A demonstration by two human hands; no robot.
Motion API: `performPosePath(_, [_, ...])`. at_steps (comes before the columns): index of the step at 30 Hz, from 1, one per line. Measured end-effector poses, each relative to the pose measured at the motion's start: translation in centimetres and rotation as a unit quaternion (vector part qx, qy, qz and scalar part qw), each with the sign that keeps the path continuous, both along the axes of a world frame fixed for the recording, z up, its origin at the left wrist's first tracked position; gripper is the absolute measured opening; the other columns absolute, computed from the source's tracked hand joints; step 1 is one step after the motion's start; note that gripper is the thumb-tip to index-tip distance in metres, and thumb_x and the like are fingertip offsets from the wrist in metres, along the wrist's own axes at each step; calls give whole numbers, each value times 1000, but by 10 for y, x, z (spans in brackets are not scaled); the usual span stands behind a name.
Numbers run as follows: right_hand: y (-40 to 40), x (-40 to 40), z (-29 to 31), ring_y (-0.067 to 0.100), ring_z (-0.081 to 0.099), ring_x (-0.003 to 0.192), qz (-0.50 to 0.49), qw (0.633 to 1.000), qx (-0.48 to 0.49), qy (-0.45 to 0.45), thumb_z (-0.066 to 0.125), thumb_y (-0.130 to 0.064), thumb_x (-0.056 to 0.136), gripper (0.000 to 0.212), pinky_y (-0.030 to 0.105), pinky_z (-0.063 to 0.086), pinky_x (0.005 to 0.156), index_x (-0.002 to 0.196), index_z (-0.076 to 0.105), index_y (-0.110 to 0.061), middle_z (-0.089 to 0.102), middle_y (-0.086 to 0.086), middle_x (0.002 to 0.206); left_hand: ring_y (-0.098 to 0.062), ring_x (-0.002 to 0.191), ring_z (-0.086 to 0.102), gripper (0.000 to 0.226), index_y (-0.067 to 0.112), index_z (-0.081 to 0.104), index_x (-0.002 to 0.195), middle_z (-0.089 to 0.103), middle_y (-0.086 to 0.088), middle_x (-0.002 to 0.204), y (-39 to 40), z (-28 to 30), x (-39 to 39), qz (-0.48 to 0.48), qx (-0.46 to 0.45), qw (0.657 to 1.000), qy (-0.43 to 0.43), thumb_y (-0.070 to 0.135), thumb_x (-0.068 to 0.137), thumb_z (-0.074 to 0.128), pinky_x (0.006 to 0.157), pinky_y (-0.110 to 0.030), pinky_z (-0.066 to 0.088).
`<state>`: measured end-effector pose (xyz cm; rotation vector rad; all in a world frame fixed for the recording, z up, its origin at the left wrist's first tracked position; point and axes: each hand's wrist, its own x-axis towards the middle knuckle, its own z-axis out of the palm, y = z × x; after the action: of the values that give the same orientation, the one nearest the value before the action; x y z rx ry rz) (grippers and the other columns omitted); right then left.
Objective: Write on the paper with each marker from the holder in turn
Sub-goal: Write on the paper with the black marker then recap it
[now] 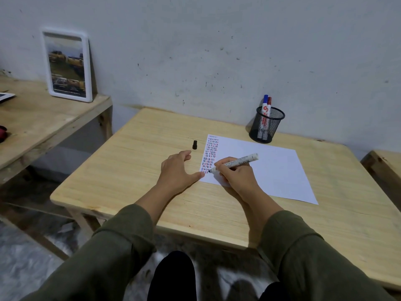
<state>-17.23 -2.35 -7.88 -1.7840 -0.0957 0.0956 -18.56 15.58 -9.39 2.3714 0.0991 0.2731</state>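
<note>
A white sheet of paper [271,168] lies on the wooden table [134,170], with a column of short blue, red and black strokes along its left edge. My right hand [236,173] grips a white marker [238,161] whose black tip touches the paper at the bottom of that column. My left hand [178,168] rests flat on the table with fingers spread, its thumb at the paper's left edge. The marker's black cap [194,144] stands on the table left of the paper. A black mesh holder [265,124] at the back holds a blue marker [265,105] and a red marker [269,106].
A second wooden table [43,124] stands to the left with a white-framed picture [67,64] leaning on the wall. Another wooden surface [384,166] shows at the right edge. The grey wall runs right behind the holder.
</note>
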Motion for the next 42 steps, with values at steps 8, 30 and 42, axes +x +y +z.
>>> performPosePath(8, [0, -2, 2, 8, 63, 74, 0, 1000, -6, -2, 58, -14, 83, 14, 19, 50, 59, 84, 70, -5, 70, 4, 83, -15, 129, 45, 82, 19, 40, 139, 58, 3, 134, 0, 0, 0, 2, -5, 1000, 0, 43, 68, 76, 110, -36, 31])
performPosePath(30, [-28, 17, 33, 12, 48, 50, -18, 973, 230, 30, 51, -35, 93, 29, 21, 36, 46, 99, 70, -13, 57, 3, 60, -23, 99, 62, 23, 14, 69, 109, 71, -8, 110, -17, 10, 77, 42, -34, 999, 5, 13, 91, 54, 82, -26, 45])
performPosePath(42, [-47, 21, 71, 17, 52, 55, -51, 973, 213, -68, 61, -4, 84, 12, 25, 40, 51, 91, 62, -13, 57, 7, 65, -17, 87, 68, 4, 25, 65, 84, 73, -3, 90, -75, 76, 66, -20, -409, 912, -26, 21, 84, 66, 82, -26, 53])
